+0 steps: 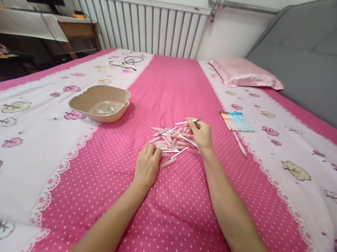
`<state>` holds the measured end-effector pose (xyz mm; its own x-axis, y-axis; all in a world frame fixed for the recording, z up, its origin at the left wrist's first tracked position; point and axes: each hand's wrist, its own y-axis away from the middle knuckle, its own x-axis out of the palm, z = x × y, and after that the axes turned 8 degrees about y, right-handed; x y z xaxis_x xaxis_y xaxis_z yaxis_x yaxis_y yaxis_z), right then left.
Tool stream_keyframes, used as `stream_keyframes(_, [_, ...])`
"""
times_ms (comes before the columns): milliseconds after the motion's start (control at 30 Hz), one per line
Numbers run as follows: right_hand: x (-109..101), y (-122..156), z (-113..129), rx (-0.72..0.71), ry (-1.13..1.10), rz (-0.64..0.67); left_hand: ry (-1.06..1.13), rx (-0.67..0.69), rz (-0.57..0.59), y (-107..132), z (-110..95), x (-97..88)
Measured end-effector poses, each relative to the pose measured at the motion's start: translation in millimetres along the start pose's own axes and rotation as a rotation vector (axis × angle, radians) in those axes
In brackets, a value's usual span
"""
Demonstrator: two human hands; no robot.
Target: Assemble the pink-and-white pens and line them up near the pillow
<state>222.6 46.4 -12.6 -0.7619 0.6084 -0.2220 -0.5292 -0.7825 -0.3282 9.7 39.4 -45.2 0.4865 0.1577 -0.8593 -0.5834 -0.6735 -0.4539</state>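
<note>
A pile of pale pink pen barrels point(172, 142) and thin white pen refills point(179, 153) lies in the middle of the bed. Between the thumb and fingers of my right hand point(202, 135) is a white pen refill point(181, 123) with a dark end, raised over the pile's far right side. An orange-tinted stick shows just behind those fingers. My left hand point(148, 159) rests at the pile's near left edge, its fingers curled down; the fingertips are hidden, so what they hold, if anything, cannot be seen.
A beige plastic basin point(102, 95) with small white pieces inside stands to the left. On the right lies a row of orange and blue pens point(238, 122), with one pen point(240, 145) below it. A black cable point(129, 61) and a pink pillow point(244, 71) lie farther back.
</note>
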Motion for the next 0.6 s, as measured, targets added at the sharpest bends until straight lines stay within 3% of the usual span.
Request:
stream_keyframes(167, [1.4, 2.0, 5.1, -0.049, -0.016, -0.062, 0.002, 0.006, 0.047, -0.9, -1.4, -1.1])
stream_keyframes(333, [3.5, 5.1, 8.1, -0.076, 0.016, -0.096, 0.032, -0.075, 0.014, 0.9, -4.4, -5.0])
stream_keyframes(600, [10.6, 8.3, 11.9, 0.016, -0.106, -0.016, 0.535, -0.387, -0.093, 5.9, -1.6, -16.5])
